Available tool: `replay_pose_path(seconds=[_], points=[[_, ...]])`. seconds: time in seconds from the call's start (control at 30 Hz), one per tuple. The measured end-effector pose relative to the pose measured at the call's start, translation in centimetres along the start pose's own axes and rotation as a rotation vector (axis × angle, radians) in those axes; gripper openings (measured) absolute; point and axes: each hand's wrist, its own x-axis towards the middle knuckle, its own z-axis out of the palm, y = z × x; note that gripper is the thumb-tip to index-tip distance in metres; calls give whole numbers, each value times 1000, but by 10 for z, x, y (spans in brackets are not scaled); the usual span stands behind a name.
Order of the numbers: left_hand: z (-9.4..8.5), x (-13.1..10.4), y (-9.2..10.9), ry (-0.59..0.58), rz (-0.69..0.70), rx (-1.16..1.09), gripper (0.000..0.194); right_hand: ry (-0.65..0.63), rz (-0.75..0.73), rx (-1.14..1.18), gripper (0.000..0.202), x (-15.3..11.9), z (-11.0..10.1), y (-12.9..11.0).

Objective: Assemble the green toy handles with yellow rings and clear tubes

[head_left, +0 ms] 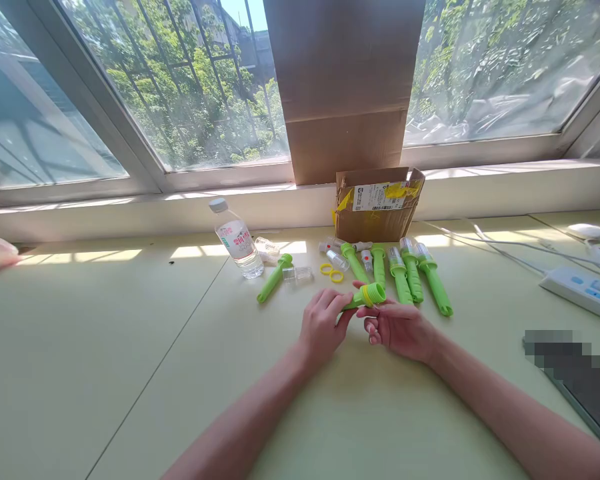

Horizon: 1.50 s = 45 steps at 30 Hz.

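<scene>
My left hand point(325, 323) is closed round a green handle point(365, 297), whose wide threaded end points right and carries a yellow ring. My right hand point(403, 328) is beside that end, its fingers partly curled and its fingertips at or under the handle; whether they grip it is unclear. Just beyond lie two yellow rings point(337, 276), small clear tubes point(338, 260) and two green handles point(379, 263). Several green handles with clear caps point(434, 280) lie to the right. Another green handle point(274, 279) and a clear cap point(297, 274) are on the left.
A water bottle point(237, 240) stands at the back left beside a clear bag point(267, 250). An open cardboard box point(377, 207) sits by the window. White cables and a power strip point(583, 290) are at right, above a dark, pixelated flat object point(575, 380).
</scene>
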Motion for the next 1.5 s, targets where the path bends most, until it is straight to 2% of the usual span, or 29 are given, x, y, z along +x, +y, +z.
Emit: replay_pose_path(seconds=[0.3,0.4,0.5,0.67,1.0,1.5], points=[[1,-1,0,-21,29,73,8,3,-21,-25,56,1,3,3],[0,0,1,-63,-21,51,8,6,-36,-23,55,1,0,2],[-2,1,3,-126,-85,-8,19,2,-43,-23,56,1,-2,0],[-4,2,4,-215,-101,-98,25,18,-58,-3,55,0,-3,-2],[-1,0,-1,-131,-90,-159,19,26,-60,-3,54,0,-3,-3],[0,-1,-2,-113,-93,-67,11,45,-36,-52,50,2,0,0]])
